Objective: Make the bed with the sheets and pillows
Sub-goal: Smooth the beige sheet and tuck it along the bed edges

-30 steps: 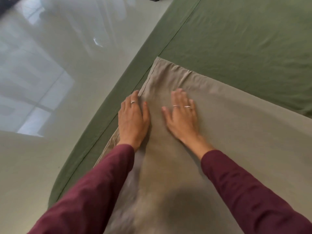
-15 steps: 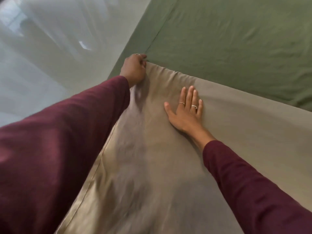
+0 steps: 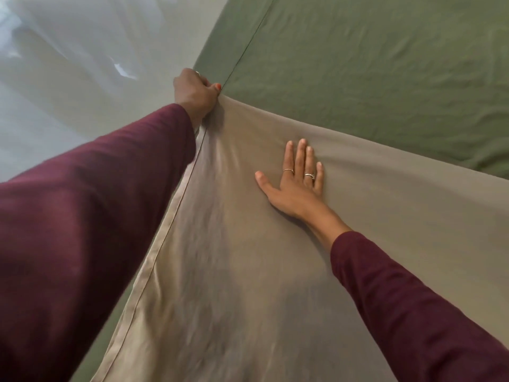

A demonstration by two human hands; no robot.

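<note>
A taupe top sheet [image 3: 248, 271] lies over the near part of the bed, its far edge running diagonally across the green fitted sheet [image 3: 371, 64]. My left hand [image 3: 197, 92] is closed on the taupe sheet's far left corner at the bed's edge, and creases fan out from that grip. My right hand [image 3: 296, 180] rests flat on the taupe sheet, fingers together and pointing away, palm down. Both arms wear dark red sleeves. No pillows are in view.
A pale glossy floor [image 3: 68, 92] with window reflections lies left of the bed. The green sheet's side [image 3: 228, 37] drops down along the mattress edge. The hemmed left edge of the taupe sheet [image 3: 154, 260] hangs over that side.
My left hand left its flat spot beside the right hand, reached to the sheet's far left corner and gripped it. The corner now sits farther out and the sheet is stretched. The right hand stayed flat.
</note>
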